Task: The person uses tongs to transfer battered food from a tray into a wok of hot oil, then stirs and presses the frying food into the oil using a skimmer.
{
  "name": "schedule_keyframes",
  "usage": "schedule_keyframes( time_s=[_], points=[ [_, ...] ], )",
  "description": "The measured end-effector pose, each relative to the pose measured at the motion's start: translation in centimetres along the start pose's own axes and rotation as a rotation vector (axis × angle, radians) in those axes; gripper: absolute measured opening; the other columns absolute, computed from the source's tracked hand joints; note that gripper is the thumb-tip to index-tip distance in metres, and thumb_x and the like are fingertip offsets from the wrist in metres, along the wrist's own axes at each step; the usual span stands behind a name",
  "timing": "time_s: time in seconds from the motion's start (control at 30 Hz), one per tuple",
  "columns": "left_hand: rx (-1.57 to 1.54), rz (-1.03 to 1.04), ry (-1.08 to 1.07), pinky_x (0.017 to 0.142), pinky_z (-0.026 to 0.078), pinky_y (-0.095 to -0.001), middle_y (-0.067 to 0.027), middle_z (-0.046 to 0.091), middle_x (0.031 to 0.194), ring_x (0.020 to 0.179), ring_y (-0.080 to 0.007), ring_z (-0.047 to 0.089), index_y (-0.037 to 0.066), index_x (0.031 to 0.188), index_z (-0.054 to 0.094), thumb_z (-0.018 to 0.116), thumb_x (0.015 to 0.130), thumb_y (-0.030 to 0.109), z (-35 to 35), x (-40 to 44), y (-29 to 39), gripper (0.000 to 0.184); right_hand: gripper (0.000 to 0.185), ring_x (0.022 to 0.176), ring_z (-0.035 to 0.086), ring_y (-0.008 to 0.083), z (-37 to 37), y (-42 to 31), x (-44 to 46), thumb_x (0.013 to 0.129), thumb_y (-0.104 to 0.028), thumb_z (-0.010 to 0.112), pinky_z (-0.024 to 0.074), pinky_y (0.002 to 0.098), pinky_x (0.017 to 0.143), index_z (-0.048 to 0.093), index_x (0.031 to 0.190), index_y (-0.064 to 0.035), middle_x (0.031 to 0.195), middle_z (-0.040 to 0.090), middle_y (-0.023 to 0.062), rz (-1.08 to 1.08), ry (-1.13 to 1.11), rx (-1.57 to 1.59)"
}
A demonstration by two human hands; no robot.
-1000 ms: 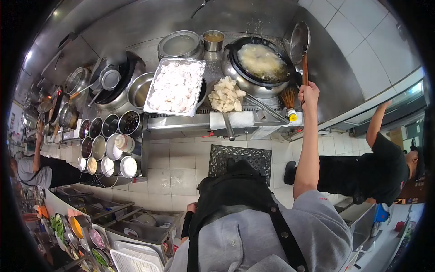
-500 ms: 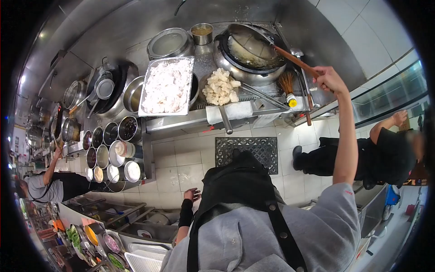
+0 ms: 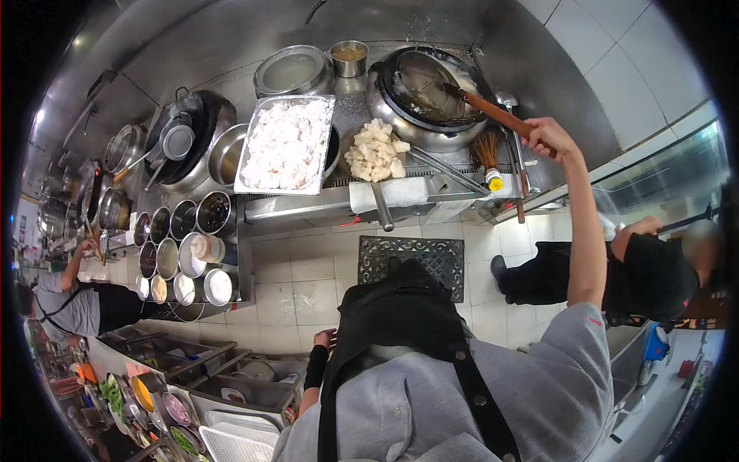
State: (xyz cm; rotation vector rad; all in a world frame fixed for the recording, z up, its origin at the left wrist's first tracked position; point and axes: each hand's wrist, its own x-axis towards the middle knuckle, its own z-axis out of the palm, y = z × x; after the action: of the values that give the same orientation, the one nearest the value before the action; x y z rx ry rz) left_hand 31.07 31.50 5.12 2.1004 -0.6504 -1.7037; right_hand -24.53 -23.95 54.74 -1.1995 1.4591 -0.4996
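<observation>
My right hand [image 3: 550, 138] is closed around the wooden handle of a large round strainer [image 3: 426, 77]. The strainer's head lies in the wok [image 3: 376, 91] at the back, dipped in cloudy liquid. Down by my side, next to my black apron [image 3: 392, 316], hangs my left hand [image 3: 325, 339]. It holds nothing; its fingers are loosely apart and partly against the apron. In front of the wok sits a heap of pale battered chunks [image 3: 376, 152], in a ladle or strainer whose metal handle points toward me. To its left is a metal tray [image 3: 240, 187] of white, flour-coated pieces.
A bamboo brush [image 3: 486, 150] and a yellow-capped bottle [image 3: 495, 183] stand right of the wok. Several sauce pots [image 3: 214, 214] are on the left. One co-worker [image 3: 650, 269] stands at right, another [image 3: 73, 304] at far left. A rubber mat [image 3: 454, 269] lies on the floor.
The strainer has gone from tilted above the wok's right side down into the liquid, farther left. My right hand has shifted slightly left and lower. The right co-worker's arm has moved down.
</observation>
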Motion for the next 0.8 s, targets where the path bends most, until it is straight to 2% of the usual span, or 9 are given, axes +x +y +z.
schedule_keyframes(
  time_s=[0.13, 0.23, 0.4, 0.5, 0.57, 0.6, 0.7, 0.77, 0.8],
  points=[
    [0.805, 0.285, -0.097, 0.072, 0.057, -0.0394, -0.0063, 0.076, 0.092, 0.082, -0.0211, 0.071, 0.006, 0.120, 0.076, 0.059, 0.101, 0.019, -0.2, 2.2, -4.2, 0.029, 0.048, 0.048, 0.042, 0.0069, 3.0, 2.7, 2.1, 0.079, 0.013, 0.053, 0.0297, 0.0220, 0.036, 0.050, 0.125, 0.0036, 0.088, 0.060, 0.0135, 0.014, -0.003, 0.331],
    [0.812, 0.379, -0.090, 0.072, 0.056, -0.0385, -0.0070, 0.076, 0.097, 0.082, -0.0231, 0.071, 0.008, 0.118, 0.077, 0.059, 0.100, 0.021, -0.2, 3.0, -5.1, 0.029, 0.045, 0.048, 0.042, 0.0078, 5.6, 4.8, 3.5, 0.079, 0.011, 0.053, 0.0318, 0.0223, 0.037, 0.050, 0.123, 0.0043, 0.089, 0.060, 0.0146, -0.015, -0.040, 0.561],
    [0.016, 0.028, 0.025, 0.075, 0.055, -0.0387, -0.0099, 0.076, 0.107, 0.087, -0.0247, 0.071, 0.009, 0.124, 0.075, 0.059, 0.098, 0.025, 0.3, 0.5, -0.1, 0.034, 0.047, 0.053, 0.045, 0.0090, 9.5, 7.9, 5.7, 0.080, 0.009, 0.053, 0.0368, 0.0216, 0.040, 0.049, 0.127, 0.0048, 0.093, 0.059, 0.0167, -0.091, -0.248, 0.920],
    [-0.115, -0.064, 0.038, 0.077, 0.055, -0.0402, -0.0112, 0.076, 0.111, 0.093, -0.0255, 0.071, 0.007, 0.131, 0.070, 0.058, 0.098, 0.025, -0.1, -0.2, 2.1, 0.039, 0.046, 0.057, 0.047, 0.0091, 11.4, 7.5, 6.1, 0.081, 0.009, 0.053, 0.0386, 0.0200, 0.042, 0.048, 0.127, 0.0074, 0.092, 0.057, 0.0155, -0.132, -0.305, 1.019],
    [-0.114, -0.038, 0.027, 0.078, 0.056, -0.0407, -0.0114, 0.076, 0.112, 0.094, -0.0264, 0.072, 0.007, 0.131, 0.070, 0.057, 0.098, 0.025, -0.2, 0.0, 2.6, 0.039, 0.046, 0.057, 0.047, 0.0090, 12.4, 6.4, 6.7, 0.081, 0.009, 0.052, 0.0385, 0.0197, 0.042, 0.047, 0.126, 0.0089, 0.092, 0.056, 0.0150, -0.164, -0.303, 1.034],
    [-0.127, -0.039, 0.025, 0.079, 0.057, -0.0411, -0.0117, 0.076, 0.113, 0.094, -0.0269, 0.072, 0.007, 0.132, 0.070, 0.057, 0.099, 0.025, -0.3, 0.0, 2.7, 0.039, 0.041, 0.054, 0.045, 0.0087, 13.1, 5.1, 6.7, 0.081, 0.010, 0.052, 0.0383, 0.0191, 0.042, 0.046, 0.122, 0.0121, 0.085, 0.054, 0.0126, -0.189, -0.287, 1.023],
    [-0.203, -0.123, 0.020, 0.079, 0.058, -0.0418, -0.0126, 0.075, 0.113, 0.094, -0.0278, 0.073, 0.007, 0.131, 0.070, 0.056, 0.100, 0.025, -0.3, 0.3, 3.0, 0.039, 0.035, 0.052, 0.044, 0.0083, 13.5, 1.1, 8.7, 0.081, 0.009, 0.053, 0.0374, 0.0197, 0.041, 0.047, 0.115, 0.0143, 0.077, 0.052, 0.0087, -0.156, -0.416, 1.051],
    [-0.230, -0.196, 0.024, 0.076, 0.059, -0.0414, -0.0133, 0.075, 0.113, 0.092, -0.0284, 0.073, 0.008, 0.130, 0.070, 0.056, 0.100, 0.025, -0.3, -0.2, 4.8, 0.037, 0.024, 0.049, 0.042, 0.0088, 13.8, -0.4, 11.0, 0.081, 0.009, 0.052, 0.0360, 0.0207, 0.041, 0.049, 0.105, 0.0137, 0.068, 0.047, 0.0032, -0.055, -0.610, 1.219],
    [-0.213, -0.206, 0.018, 0.075, 0.059, -0.0412, -0.0135, 0.075, 0.113, 0.092, -0.0286, 0.073, 0.008, 0.130, 0.071, 0.056, 0.100, 0.024, -0.2, -0.8, 5.3, 0.036, 0.025, 0.049, 0.044, 0.0091, 15.2, -0.5, 12.9, 0.081, 0.007, 0.054, 0.0348, 0.0220, 0.041, 0.053, 0.106, 0.0131, 0.068, 0.049, 0.0036, -0.162, -0.480, 1.050]
  ],
)
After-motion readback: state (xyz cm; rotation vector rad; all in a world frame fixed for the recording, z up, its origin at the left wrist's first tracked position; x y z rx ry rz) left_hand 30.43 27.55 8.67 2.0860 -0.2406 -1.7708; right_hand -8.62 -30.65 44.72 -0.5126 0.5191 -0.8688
